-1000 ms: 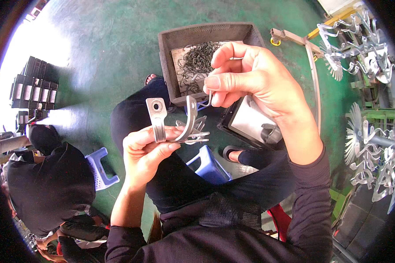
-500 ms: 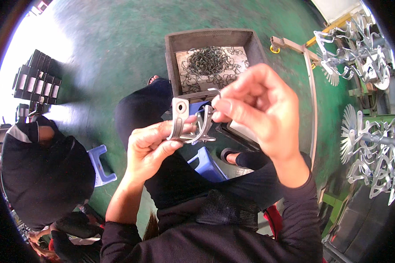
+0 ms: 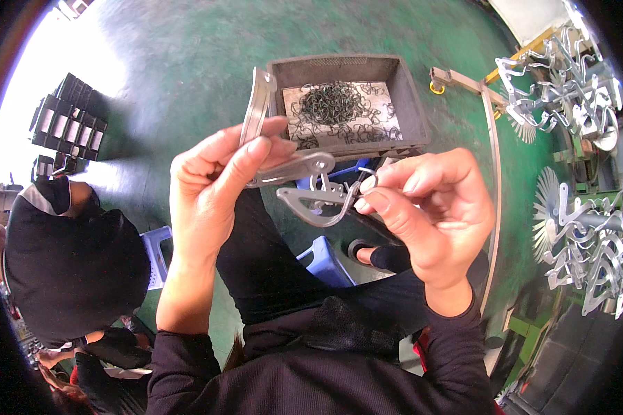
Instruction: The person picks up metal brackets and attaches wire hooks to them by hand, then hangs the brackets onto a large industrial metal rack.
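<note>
Left head-worn fisheye; faces down, close over left hand (image 3: 209,181) and right hand (image 3: 441,216).

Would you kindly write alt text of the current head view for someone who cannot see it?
The left-hand grip holds curved grey metal brackets while the right-hand grip pinches a small dark wire piece at their right end. Beyond them, a grey bin holds tangled dark wires, with a co-worker at left.

The green floor (image 3: 187,62) bears blue stools (image 3: 327,265) and black crates (image 3: 68,126); a grey bin (image 3: 411,104) holds dark wire hooks (image 3: 330,104).
</note>
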